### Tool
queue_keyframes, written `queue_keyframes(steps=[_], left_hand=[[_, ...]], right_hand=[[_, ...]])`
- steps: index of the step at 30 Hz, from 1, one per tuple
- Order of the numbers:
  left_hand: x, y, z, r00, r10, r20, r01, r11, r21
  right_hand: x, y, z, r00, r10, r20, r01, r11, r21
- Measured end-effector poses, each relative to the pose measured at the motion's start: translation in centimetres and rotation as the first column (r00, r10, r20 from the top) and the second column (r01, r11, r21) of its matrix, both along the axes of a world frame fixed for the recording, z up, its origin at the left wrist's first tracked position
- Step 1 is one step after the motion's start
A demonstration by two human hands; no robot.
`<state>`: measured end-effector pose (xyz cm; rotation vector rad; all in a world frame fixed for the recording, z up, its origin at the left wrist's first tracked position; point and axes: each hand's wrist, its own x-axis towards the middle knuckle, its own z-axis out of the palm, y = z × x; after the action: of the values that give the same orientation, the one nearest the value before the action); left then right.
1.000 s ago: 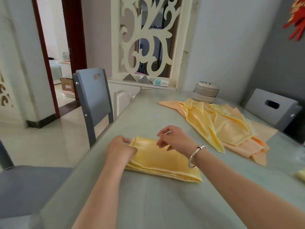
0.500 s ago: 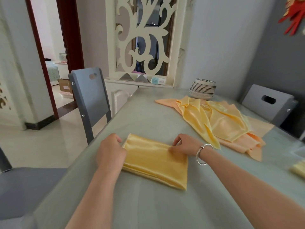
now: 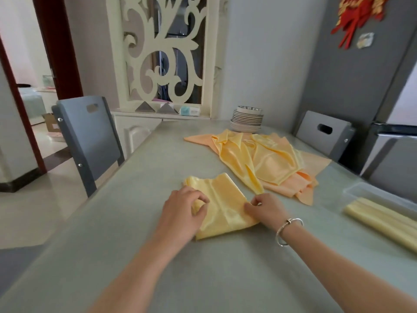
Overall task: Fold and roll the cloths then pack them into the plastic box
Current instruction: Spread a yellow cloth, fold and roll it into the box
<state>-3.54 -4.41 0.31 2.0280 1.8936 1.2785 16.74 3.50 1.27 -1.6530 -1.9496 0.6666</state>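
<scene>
Both hands pinch the folded yellow cloth [image 3: 222, 203], left hand [image 3: 182, 213] and right hand [image 3: 267, 210] at opposite sides, its long axis running toward the table's [image 3: 140, 177] far edge.

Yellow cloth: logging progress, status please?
Both hands gripping the folded yellow cloth: left hand, right hand. Flat on table, unrolled. Loose cloth pile behind, nothing blocking.

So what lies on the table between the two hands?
In the head view, only the folded yellow cloth lies between the left hand and the right hand; both grip it.
</scene>
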Motion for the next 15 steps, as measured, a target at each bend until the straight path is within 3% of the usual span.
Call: queue_keyframes(steps=[4, 6, 9, 12, 15], left_hand=[[1.3, -0.1, -0.6, 0.985, -0.128, -0.111, 0.121, 0.990, -0.069], [1.3, -0.1, -0.8, 0.979, -0.138, -0.150, 0.123, 0.987, -0.105], [0.8, -0.2, -1.0, 0.975, -0.131, -0.179, 0.108, 0.985, -0.134], [0.7, -0.4, -1.0, 0.974, -0.124, -0.190, 0.098, 0.986, -0.138], [0.7, -0.8, -0.6, 0.975, -0.130, -0.179, 0.105, 0.984, -0.145]], right_hand=[[1.8, -2.5, -0.3, 0.985, -0.016, 0.172, 0.002, 0.996, 0.085], [2.5, -3.5, -0.1, 0.960, -0.046, 0.274, -0.012, 0.978, 0.209], [2.9, -4.6, 0.8, 0.963, 0.138, 0.233, -0.219, 0.904, 0.367], [3.0, -5.6, 1.9, 0.868, 0.415, 0.273, -0.483, 0.833, 0.269], [3.4, -5.8, 1.9, 0.802, 0.477, 0.360, -0.561, 0.808, 0.180]])
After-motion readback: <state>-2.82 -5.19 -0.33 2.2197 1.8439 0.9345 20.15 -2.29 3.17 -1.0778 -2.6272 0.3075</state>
